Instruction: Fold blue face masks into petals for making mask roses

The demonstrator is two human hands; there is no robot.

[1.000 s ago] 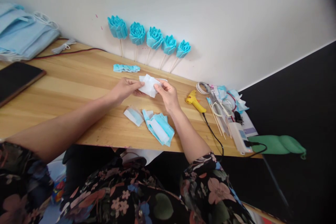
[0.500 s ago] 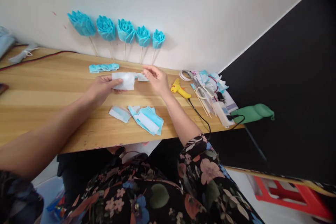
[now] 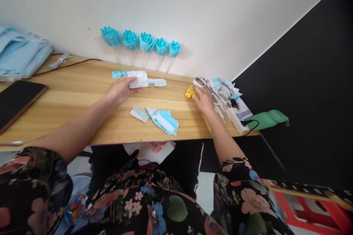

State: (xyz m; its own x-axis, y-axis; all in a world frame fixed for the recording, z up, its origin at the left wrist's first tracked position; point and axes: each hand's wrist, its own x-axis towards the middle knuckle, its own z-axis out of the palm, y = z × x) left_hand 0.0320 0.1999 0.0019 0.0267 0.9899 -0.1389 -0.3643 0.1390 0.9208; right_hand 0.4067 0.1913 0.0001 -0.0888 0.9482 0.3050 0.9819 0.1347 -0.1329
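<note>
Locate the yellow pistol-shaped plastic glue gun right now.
The glue gun is in the head view, right of centre, partly hidden by the bare right hand, just below and left of the white ring-shaped tape roll.

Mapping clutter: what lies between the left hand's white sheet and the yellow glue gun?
In the head view, a small white-and-blue strip, nearer the white sheet than the yellow glue gun.
</note>
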